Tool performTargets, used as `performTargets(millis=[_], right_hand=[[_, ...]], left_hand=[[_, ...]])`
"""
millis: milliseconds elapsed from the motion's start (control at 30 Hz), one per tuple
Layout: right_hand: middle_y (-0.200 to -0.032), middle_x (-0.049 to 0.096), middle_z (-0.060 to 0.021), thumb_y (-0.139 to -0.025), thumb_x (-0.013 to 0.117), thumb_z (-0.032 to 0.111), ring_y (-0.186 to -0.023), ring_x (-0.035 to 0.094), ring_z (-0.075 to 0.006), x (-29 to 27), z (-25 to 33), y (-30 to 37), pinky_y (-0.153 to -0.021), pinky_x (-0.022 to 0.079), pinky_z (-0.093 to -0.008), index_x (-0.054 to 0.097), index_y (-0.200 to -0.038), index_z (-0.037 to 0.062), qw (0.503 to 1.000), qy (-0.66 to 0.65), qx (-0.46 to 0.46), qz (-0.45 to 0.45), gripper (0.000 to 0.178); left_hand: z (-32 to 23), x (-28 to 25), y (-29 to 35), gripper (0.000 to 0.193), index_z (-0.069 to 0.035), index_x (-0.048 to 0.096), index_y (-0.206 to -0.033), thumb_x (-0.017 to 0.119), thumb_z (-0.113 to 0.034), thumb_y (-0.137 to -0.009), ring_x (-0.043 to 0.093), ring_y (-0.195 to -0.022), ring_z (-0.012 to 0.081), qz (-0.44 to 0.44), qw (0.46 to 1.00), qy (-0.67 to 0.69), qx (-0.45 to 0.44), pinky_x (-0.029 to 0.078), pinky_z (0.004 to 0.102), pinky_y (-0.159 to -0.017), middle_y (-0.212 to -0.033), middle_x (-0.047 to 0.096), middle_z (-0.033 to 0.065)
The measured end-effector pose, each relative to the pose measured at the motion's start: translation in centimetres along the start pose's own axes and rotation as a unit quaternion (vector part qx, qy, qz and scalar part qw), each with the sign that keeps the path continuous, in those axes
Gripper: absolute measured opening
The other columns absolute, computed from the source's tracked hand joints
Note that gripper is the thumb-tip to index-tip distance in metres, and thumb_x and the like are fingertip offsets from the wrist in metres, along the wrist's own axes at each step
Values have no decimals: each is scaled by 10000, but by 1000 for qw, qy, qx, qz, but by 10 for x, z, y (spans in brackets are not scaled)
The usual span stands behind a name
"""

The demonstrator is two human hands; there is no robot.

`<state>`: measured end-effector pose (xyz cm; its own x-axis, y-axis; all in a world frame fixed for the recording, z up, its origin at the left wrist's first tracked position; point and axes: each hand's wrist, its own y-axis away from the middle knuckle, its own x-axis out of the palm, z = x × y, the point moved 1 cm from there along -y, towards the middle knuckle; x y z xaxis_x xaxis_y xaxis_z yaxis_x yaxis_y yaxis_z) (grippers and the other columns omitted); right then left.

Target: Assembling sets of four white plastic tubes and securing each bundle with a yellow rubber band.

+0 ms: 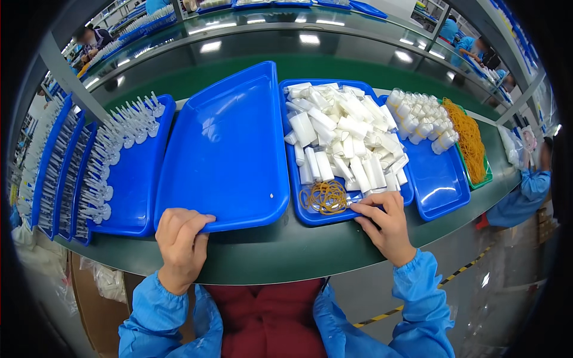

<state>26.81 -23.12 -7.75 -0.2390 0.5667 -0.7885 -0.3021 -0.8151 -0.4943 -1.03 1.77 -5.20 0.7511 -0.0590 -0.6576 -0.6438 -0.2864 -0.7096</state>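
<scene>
My left hand point(181, 243) is closed on the near left corner of a large blue tray point(224, 155), thumb over its rim. That tray is tilted, its far end raised, with only a small white speck inside. My right hand point(387, 224) is at the near rim of a second blue tray point(322, 219), index finger inside the rim and thumb lower, with whatever is between them hidden. Just left of those fingertips lies a bundle of tan rubber bands point(325, 197). White rolled pieces in clear wrapping point(349, 134) heap up behind it.
At left, a blue tray point(134, 197) holds rows of clear plastic pieces with upright stems; more filled trays point(52, 173) lean beside it. At right are a blue tray point(441, 191) of clear-wrapped rolls and a green tray point(484, 179) of orange rubber bands. A co-worker point(525, 197) is at far right.
</scene>
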Motion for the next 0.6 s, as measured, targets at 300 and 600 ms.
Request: performTargets(millis=[300, 600], right_hand=[[-1002, 631, -45, -728, 781, -14, -959, 578, -266, 15, 24, -8, -852, 444, -394, 758, -1074, 114, 998, -52, -38, -4, 369], [-1027, 628, -67, -755, 719, 27, -967, 562, -284, 96, 107, -41, -849, 473, -399, 736, -1051, 67, 989, -117, -93, -11, 300]], left_hand=[[-13, -52, -48, 180, 0, 652, -923, 759, 58, -791, 569, -796, 243, -112, 993, 24, -38, 458, 340, -720, -851, 632, 103], [-41, -54, -94, 171, 5, 679, -896, 744, 81, -757, 574, -795, 262, -69, 991, -16, 117, 452, 354, -722, -826, 641, 102]])
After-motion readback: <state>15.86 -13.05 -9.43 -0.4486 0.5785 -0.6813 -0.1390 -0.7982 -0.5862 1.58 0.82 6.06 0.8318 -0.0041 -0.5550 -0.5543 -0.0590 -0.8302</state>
